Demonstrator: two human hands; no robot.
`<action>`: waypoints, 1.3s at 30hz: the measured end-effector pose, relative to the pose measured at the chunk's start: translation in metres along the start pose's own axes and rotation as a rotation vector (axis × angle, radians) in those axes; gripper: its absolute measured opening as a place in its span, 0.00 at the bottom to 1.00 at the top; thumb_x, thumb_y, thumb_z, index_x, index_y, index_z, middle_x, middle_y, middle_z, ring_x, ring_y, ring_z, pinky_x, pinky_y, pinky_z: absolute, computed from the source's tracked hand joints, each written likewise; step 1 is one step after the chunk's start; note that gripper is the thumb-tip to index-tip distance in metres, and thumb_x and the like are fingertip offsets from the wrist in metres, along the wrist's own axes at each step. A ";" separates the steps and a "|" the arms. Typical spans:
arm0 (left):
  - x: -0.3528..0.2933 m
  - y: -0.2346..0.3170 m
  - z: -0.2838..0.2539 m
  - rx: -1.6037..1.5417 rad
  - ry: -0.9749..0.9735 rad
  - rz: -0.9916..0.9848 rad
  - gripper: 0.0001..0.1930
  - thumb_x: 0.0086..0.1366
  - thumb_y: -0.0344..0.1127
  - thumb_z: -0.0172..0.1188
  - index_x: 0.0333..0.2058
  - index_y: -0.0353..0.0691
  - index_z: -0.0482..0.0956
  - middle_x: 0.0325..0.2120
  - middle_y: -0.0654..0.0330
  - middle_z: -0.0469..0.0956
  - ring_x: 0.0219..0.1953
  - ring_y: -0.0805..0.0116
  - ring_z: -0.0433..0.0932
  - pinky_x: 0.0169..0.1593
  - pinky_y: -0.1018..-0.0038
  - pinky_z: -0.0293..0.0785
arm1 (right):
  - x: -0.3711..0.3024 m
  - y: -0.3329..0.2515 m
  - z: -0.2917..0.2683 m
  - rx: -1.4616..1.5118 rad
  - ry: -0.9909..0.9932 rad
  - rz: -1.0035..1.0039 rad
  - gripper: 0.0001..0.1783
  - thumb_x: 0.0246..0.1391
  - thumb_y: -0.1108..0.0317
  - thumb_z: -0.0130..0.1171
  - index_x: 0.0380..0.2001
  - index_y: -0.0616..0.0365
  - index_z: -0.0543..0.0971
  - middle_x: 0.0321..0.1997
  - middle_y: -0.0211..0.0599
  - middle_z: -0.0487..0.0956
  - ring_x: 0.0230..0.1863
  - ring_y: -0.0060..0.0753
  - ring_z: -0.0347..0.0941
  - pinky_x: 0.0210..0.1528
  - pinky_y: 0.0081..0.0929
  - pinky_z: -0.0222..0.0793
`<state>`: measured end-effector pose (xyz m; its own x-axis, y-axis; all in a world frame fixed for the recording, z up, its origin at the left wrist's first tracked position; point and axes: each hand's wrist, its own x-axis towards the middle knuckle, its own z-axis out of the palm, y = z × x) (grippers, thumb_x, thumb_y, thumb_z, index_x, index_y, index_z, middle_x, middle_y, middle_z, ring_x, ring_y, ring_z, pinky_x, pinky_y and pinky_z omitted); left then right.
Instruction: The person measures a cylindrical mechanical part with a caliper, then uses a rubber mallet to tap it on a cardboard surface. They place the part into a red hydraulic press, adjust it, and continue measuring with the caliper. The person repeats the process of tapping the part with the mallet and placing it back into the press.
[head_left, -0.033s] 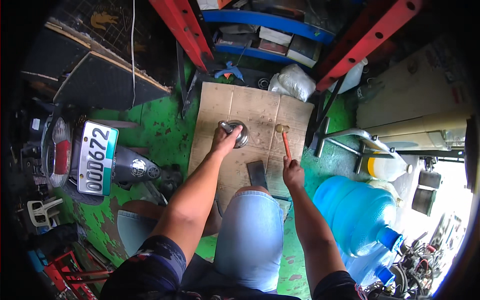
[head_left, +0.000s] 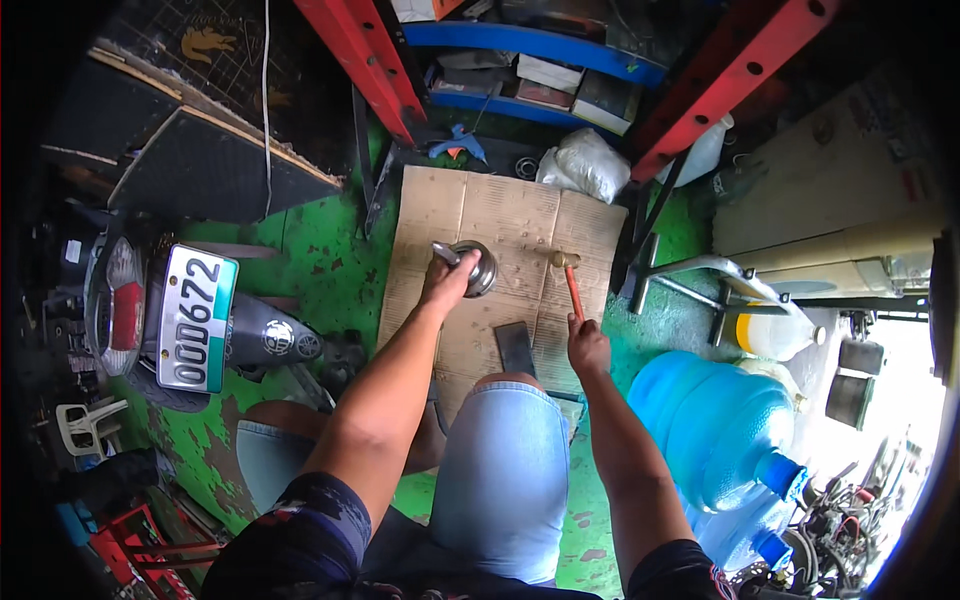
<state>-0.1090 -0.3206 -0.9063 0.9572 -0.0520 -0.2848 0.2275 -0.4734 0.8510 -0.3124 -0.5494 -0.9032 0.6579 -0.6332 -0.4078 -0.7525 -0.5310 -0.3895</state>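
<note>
Brown cardboard [head_left: 420, 220] is being used beneath a round metal part [head_left: 487, 275], which is being grasped by the fingers of the left hand [head_left: 453, 282]; a hammer [head_left: 573, 290] is being clenched in the right hand [head_left: 588, 347]. Tapping is apparently being readied; careful aim is being called for.

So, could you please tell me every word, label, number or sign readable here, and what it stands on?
License plate: large dark characters, legible, but I won't copy them.
Dark mudguard: pale round emblems; any lettering too small.
Dark panel: lettering above gold figure too blurred.
</note>
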 end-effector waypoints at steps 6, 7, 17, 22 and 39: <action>-0.028 0.088 -0.024 -0.760 -0.647 -0.622 0.36 0.67 0.75 0.44 0.44 0.48 0.83 0.30 0.56 0.85 0.19 0.61 0.78 0.15 0.76 0.58 | 0.012 0.032 -0.004 0.170 -0.056 -0.066 0.35 0.65 0.36 0.56 0.33 0.65 0.81 0.30 0.65 0.82 0.39 0.70 0.81 0.41 0.55 0.76; -0.031 0.095 -0.028 -0.844 -0.736 -0.671 0.39 0.66 0.78 0.43 0.47 0.48 0.83 0.31 0.53 0.85 0.19 0.59 0.78 0.15 0.77 0.58 | 0.014 0.024 -0.012 0.216 -0.079 -0.084 0.36 0.64 0.36 0.57 0.33 0.66 0.81 0.29 0.65 0.81 0.38 0.69 0.81 0.40 0.53 0.76; -0.059 0.099 -0.002 -0.901 -1.287 -0.622 0.46 0.66 0.83 0.33 0.52 0.45 0.79 0.31 0.33 0.82 0.14 0.60 0.75 0.11 0.80 0.56 | 0.013 -0.097 -0.101 1.056 -0.448 -0.366 0.22 0.57 0.51 0.75 0.30 0.53 0.73 0.27 0.20 0.69 0.30 0.18 0.63 0.32 0.23 0.62; -0.052 0.112 0.008 -0.556 -0.996 -0.671 0.56 0.55 0.92 0.20 0.48 0.48 0.80 0.25 0.60 0.82 0.18 0.68 0.77 0.14 0.81 0.61 | 0.029 -0.096 -0.108 0.950 -0.306 -0.319 0.22 0.54 0.53 0.77 0.28 0.55 0.76 0.24 0.25 0.73 0.27 0.20 0.66 0.29 0.26 0.64; -0.050 0.085 0.061 -0.122 -0.337 -0.383 0.36 0.75 0.68 0.42 0.43 0.33 0.78 0.22 0.56 0.74 0.13 0.65 0.72 0.17 0.68 0.71 | -0.061 -0.040 -0.105 0.936 -0.281 -0.070 0.28 0.76 0.43 0.42 0.32 0.56 0.73 0.15 0.22 0.65 0.12 0.16 0.58 0.14 0.23 0.54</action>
<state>-0.1487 -0.4112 -0.8468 0.6953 -0.1847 -0.6946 0.5883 -0.4088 0.6976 -0.3253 -0.5484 -0.7760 0.7748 -0.3956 -0.4931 -0.4629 0.1762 -0.8687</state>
